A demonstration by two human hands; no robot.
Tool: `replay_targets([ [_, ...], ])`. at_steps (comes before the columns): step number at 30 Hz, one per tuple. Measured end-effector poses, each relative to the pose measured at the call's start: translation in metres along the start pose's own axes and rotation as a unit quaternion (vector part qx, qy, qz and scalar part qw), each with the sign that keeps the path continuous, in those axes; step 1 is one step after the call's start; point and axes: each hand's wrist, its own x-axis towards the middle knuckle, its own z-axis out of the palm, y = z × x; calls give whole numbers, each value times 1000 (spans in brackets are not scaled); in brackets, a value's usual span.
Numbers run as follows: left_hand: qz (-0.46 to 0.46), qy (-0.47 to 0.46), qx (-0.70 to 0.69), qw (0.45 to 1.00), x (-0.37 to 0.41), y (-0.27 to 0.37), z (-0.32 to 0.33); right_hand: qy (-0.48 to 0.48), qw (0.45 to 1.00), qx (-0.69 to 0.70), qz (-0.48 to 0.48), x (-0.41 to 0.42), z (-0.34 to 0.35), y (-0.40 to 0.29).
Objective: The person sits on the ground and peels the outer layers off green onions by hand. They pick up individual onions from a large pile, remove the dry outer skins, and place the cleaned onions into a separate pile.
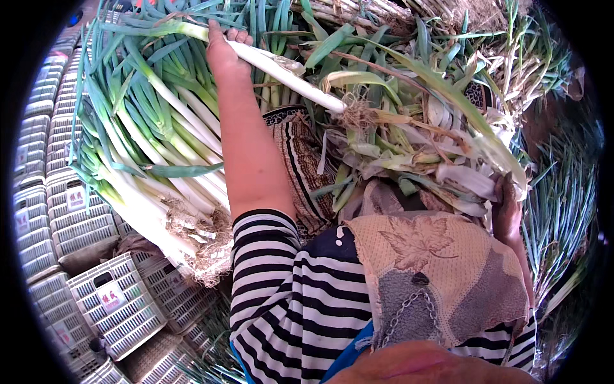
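My left hand [226,48] is closed around the pale shaft of a large green onion [292,79]. Its root tuft points right, over a heap of stripped leaves [407,139]. Far to the right, my right hand [506,204] grips the lower end of a long yellow-green outer leaf [472,117]. That leaf arches up and left across the heap; loose white skins partly cover the fingers. Beside my left forearm lies a pile of white-stemmed green onions [168,144], roots towards me. A cloth apron [422,259] with a leaf print covers my front.
Stacked slatted plastic crates [115,300] stand along the left side, some bearing printed labels. More green onions [559,206] lie at the right. Dry, untrimmed stalks with roots [369,17] are heaped at the top. Patterned fabric [307,163] covers my leg beneath the scraps.
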Motion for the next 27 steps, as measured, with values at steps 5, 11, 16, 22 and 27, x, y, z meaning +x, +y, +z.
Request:
replay_targets([
  [5,-59,-150,-34,986,-43,-35,53,-80,981,178,18,37,19,-66],
  [11,-65,-388,76,916,-79,-41,54,-129,933,-142,-304,99,64,-155],
  [16,-124,-431,58,892,-88,-54,49,-337,941,-8,-34,129,106,-195],
  [22,-120,-467,-89,871,-95,-39,59,-324,864,377,-81,129,131,-174],
  [27,-147,-419,-104,890,-96,-46,41,-406,800,436,70,134,122,-170],
])
